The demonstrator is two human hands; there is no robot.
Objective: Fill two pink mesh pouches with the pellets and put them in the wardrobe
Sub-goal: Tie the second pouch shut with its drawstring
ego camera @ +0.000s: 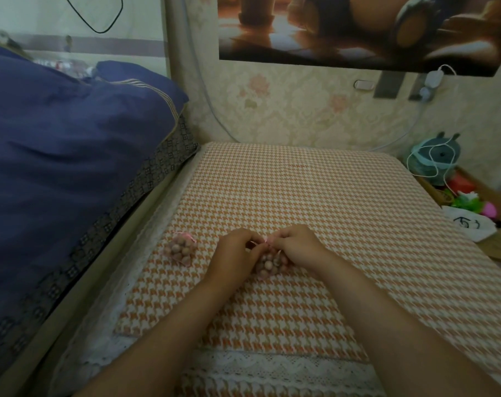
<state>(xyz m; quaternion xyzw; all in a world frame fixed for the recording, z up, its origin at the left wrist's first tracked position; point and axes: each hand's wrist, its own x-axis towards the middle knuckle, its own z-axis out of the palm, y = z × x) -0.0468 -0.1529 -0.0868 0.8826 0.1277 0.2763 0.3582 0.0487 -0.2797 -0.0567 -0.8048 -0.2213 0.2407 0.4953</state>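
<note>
**Pink drawstring (265,240) closing the second pouch (269,265)**

Low centre of frame, the left hand (234,251) and right hand (298,247) each pinch the cord above this pouch, which bulges with round pellets on the houndstooth cushion (315,190). Just left lies the first pouch (180,251), filled, its neck gathered. Judged step: closing. Next, pull snug, then gather both for the wardrobe, which is not in view.

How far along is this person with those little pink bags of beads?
Past halfway, I'd say. One filled pouch lies on the checked cloth, its top apparently drawn closed. The second pouch also holds pellets. The left hand and right hand pinch its drawstring, seemingly closing it. What remains is finishing that and carrying both to the wardrobe, which is not in view.
</note>
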